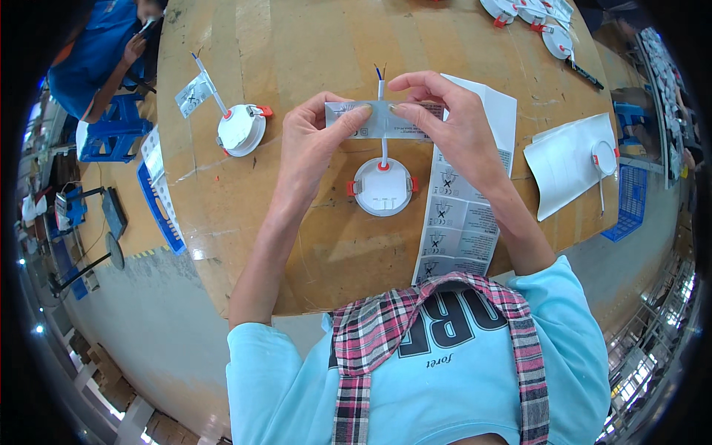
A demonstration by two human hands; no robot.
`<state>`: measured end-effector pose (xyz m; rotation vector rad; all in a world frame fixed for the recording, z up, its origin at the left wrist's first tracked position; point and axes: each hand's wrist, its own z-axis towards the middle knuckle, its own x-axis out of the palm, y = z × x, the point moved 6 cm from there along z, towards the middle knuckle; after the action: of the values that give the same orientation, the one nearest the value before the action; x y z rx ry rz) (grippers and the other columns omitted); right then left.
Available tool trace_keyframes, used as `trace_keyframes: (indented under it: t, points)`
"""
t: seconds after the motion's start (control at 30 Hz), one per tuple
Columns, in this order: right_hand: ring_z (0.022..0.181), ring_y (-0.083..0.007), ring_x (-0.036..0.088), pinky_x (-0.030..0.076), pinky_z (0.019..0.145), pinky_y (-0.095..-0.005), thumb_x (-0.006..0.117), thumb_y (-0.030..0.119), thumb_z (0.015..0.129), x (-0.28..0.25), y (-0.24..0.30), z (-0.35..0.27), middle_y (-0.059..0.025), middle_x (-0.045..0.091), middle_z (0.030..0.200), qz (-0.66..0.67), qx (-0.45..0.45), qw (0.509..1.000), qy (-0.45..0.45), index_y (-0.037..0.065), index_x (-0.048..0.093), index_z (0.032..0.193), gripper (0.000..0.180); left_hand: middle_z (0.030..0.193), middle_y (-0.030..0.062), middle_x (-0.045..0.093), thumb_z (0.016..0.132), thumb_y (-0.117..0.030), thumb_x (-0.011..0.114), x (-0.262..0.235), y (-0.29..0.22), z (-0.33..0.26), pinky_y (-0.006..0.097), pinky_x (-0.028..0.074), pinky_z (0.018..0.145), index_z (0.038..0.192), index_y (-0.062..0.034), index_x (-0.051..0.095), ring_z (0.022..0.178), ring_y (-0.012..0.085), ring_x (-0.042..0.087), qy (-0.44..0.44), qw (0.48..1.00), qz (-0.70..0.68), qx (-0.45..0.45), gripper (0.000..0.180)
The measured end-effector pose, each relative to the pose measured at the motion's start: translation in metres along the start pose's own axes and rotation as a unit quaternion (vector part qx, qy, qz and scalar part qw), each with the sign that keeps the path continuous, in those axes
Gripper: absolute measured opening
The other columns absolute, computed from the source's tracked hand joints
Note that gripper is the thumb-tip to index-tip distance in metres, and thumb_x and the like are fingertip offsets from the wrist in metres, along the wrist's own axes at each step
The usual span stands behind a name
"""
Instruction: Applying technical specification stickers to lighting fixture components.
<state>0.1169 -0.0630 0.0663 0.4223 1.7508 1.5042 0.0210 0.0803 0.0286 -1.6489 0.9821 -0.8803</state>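
Pinching: left hand (315, 137) + right hand (461, 130), both on one silver label (381, 124)
White cable (384, 151): one, label's across it
Downlight (383, 194): I see one below them, two red clips (352, 188)

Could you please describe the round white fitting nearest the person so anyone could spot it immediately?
On the brown table, find the left hand and right hand holding a silver label. Below it in view lies the round white fitting, red-clipped on both sides; unlike the others, it sits between the person's forearms.
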Motion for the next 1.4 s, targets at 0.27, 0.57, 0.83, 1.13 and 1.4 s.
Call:
trace_keyframes:
  t: [0.27,0.57,0.83,1.13,1.4]
  points:
    - [0.072,-0.0157,0.061,0.05,0.069,-0.0269,0.067,0.012,0.083,0.002,-0.009,0.001,-0.0091,0.062,0.077,-0.016,-0.011,1.0,-0.011,0.0,0.066,0.102,0.023,0.08,0.0003,0.065,0.083,-0.016,0.072,-0.003,0.011,0.004,0.022,0.043,0.073,0.084,-0.0047,0.064,0.075,0.0047,0.056,-0.01,1.0,-0.005,-0.001,0.013]
    - [0.074,-0.0168,0.062,0.051,0.07,-0.0274,0.068,0.012,0.082,0.002,-0.011,0.001,-0.0105,0.065,0.08,-0.012,-0.001,1.0,-0.015,0.001,0.067,0.102,0.023,0.082,0.0012,0.065,0.084,-0.012,0.07,-0.002,0.015,0.005,0.021,0.046,0.074,0.087,-0.0042,0.063,0.076,0.0052,0.059,0.001,0.999,-0.05,-0.002,0.011]
    - [0.075,-0.0172,0.062,0.051,0.072,-0.0275,0.068,0.013,0.082,0.003,-0.011,0.0,-0.0108,0.065,0.08,-0.009,0.004,1.0,-0.018,0.001,0.066,0.103,0.023,0.078,0.0,0.064,0.083,-0.014,0.071,0.001,0.014,0.005,0.02,0.041,0.064,0.084,-0.0048,0.061,0.07,0.0032,0.055,-0.012,0.997,-0.074,0.004,0.014]
    - [0.074,-0.0161,0.062,0.051,0.072,-0.0272,0.068,0.012,0.082,0.003,-0.013,0.001,-0.0095,0.064,0.079,0.001,0.004,1.0,-0.017,0.001,0.066,0.103,0.023,0.078,0.0001,0.064,0.083,-0.013,0.07,0.001,0.016,0.005,0.02,0.042,0.066,0.085,-0.0045,0.061,0.071,0.0037,0.055,0.001,0.996,-0.093,-0.01,0.013]
    - [0.077,-0.0088,0.056,0.048,0.067,-0.0218,0.068,0.01,0.082,0.001,-0.011,-0.001,-0.0015,0.058,0.083,0.005,0.028,0.999,0.03,0.007,0.063,0.113,0.032,0.081,0.0009,0.062,0.081,-0.013,0.073,0.006,0.013,-0.001,0.021,0.044,0.066,0.091,-0.0029,0.061,0.072,0.0051,0.056,0.003,0.998,-0.057,0.002,0.019]
